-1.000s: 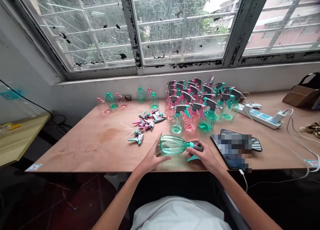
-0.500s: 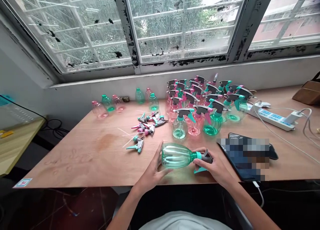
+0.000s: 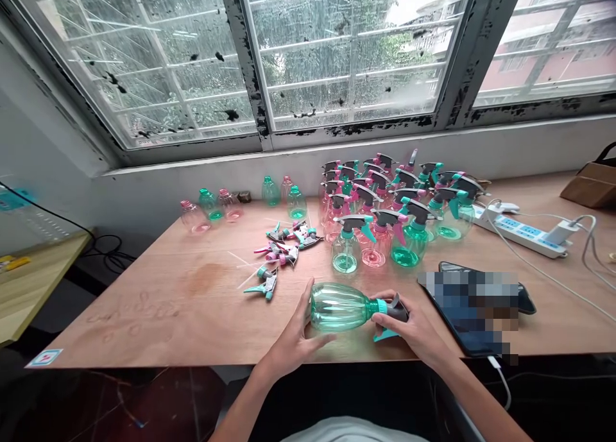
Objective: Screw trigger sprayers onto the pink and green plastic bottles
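A green transparent spray bottle lies on its side in the air just over the table's front part, its base to the left and its dark grey and teal spray head to the right. My left hand cups the base, fingers behind it and the thumb stretched out below. Closed around the spray head and collar is my right hand. Left of the bottle lies a loose teal trigger sprayer; behind it is a pile of pink, teal and grey sprayers with thin tubes.
Several assembled spray bottles, pink and green, stand packed at the back right. Open bottles without heads stand along the wall side. Two phones lie at the right, near a white power strip with cables. A brown bag sits far right.
The left thumb has loosened slightly from the underside of the bottle. The bottle and right hand stay nearly in place; the whole view has shifted a little downward.
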{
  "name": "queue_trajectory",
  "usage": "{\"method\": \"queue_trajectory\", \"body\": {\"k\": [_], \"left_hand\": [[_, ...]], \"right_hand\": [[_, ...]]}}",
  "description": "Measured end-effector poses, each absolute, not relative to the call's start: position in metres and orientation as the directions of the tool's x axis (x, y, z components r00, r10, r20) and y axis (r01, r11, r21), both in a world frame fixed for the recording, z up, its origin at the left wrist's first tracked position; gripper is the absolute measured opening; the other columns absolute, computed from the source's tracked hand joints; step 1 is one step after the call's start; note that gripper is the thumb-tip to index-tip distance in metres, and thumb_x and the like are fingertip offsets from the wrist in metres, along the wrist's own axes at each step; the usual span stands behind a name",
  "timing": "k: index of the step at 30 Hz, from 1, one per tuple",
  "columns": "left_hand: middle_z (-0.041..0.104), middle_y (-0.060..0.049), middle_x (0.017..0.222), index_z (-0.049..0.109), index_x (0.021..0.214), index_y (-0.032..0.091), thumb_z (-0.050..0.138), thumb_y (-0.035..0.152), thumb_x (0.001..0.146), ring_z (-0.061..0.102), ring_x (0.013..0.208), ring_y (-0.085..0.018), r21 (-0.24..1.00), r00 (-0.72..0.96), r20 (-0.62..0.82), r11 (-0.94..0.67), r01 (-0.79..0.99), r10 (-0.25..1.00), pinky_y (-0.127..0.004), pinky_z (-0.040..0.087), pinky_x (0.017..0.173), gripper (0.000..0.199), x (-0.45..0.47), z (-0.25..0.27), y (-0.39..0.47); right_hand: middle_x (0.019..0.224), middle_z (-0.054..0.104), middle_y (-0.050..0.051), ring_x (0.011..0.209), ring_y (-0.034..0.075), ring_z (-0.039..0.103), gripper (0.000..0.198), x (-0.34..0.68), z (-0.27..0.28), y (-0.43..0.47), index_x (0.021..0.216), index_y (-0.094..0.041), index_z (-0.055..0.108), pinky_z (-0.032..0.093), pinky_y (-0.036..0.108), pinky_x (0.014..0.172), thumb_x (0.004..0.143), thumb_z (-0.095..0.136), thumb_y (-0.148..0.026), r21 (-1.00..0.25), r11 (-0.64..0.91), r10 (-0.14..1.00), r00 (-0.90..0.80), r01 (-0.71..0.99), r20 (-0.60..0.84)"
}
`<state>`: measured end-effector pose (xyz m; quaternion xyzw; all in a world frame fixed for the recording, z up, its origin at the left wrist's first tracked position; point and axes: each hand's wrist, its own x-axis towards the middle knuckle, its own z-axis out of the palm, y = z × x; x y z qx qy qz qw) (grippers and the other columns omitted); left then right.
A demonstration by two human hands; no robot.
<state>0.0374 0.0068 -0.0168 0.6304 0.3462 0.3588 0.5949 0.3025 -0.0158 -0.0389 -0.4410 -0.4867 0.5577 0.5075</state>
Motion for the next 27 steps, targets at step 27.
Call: {"method": "queue_trajectory", "body": {"k": [27], "left_hand": [[0.012,-0.003,0.171,0.013,0.16,0.038,0.078,0.032,0.085,0.012,0.157,-0.034,0.994,0.47,0.005,-0.057,0.098,0.883,-0.05,0.014,0.128,0.1,0.032,-0.024,0.009]], "right_hand": [[0.068,0.068,-0.003,0.062,0.019,0.068,0.031,0.3,-0.032,-0.017,0.102,-0.021,0.067,0.059,0.034,0.066,0.081,0.081,-0.038,-0.995,-0.024,0.996,-0.087,-0.097,-0.016]]}}
